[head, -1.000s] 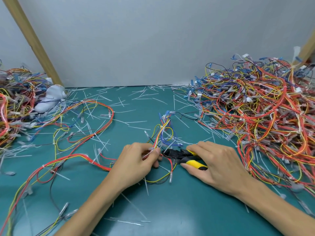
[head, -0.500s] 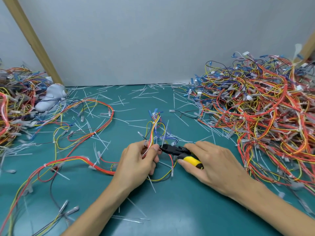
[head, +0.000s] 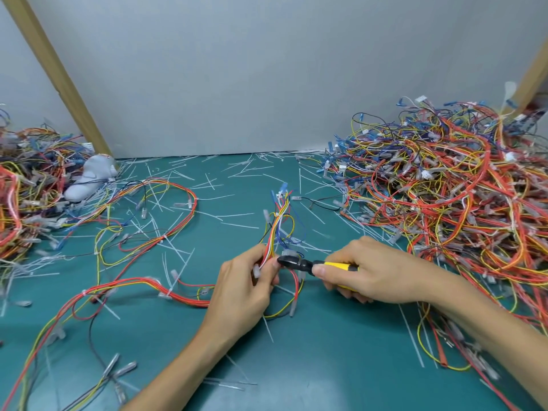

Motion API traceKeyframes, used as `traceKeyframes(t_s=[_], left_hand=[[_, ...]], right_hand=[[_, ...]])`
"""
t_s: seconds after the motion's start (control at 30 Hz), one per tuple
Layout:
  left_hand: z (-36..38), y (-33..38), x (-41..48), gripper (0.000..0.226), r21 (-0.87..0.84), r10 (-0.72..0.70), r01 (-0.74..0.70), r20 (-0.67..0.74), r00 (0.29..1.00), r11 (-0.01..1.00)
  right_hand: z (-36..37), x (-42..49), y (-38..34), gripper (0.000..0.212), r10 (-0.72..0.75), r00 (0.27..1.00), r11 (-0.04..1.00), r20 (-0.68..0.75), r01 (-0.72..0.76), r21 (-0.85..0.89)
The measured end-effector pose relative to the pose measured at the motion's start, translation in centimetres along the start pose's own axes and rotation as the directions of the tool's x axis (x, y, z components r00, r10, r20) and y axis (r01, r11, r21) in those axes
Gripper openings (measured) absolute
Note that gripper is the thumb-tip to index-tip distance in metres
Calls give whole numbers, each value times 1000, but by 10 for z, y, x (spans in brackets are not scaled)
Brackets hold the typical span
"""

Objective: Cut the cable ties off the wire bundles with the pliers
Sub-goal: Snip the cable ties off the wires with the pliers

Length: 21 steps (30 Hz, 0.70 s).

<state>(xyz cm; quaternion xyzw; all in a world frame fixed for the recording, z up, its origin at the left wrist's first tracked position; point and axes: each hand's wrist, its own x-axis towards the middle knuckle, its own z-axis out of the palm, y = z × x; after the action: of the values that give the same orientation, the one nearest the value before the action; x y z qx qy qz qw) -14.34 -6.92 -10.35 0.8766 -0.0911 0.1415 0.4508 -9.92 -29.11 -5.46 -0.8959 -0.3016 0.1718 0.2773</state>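
Bundle (head: 280, 229) now lifted upright, pinched in left hand (head: 246, 284); right hand (head: 373, 271) grips yellow pliers (head: 314, 265), nose brought against wires mid-mat (head: 311, 366). Big wire pile (head: 450, 197) right, smaller pile (head: 26, 191) far left. No readable text.

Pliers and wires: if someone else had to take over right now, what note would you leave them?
Left hand: pinching a small wire bundle, which stands up from the fingers.
Right hand: gripping the yellow-handled pliers, black tip right at the bundle beside the left fingers. Whether the tie there is cut yet cannot be told.
Done: many cut cable ties lie scattered on the green mat; loose wires are heaped at far left.
Left: a white tie still shows higher on the held bundle; the big tangled pile on the right waits, and long bundles on the mat still show ties.
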Motion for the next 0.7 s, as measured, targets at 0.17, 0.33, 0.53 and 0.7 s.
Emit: traceKeyframes(t_s=[0.17,0.33,0.53,0.7], left_hand=[[1,-1,1,34,-13,-70,70,-11,998,997],[0,-4,4,36,-60,-120,121,17,993,991],[-1,-7,4,36,-80,-112,115,38,993,990],[-4,-6,5,37,-82,-106,112,75,992,990]], right_hand=[[12,-6,9,51,-22,970,954,-241,-52,-295],[28,-8,22,49,-101,899,902,-425,-98,-421],[34,-5,30,48,-187,850,890,-493,-66,-450],[35,-5,27,47,-220,829,891,-514,-43,-451]])
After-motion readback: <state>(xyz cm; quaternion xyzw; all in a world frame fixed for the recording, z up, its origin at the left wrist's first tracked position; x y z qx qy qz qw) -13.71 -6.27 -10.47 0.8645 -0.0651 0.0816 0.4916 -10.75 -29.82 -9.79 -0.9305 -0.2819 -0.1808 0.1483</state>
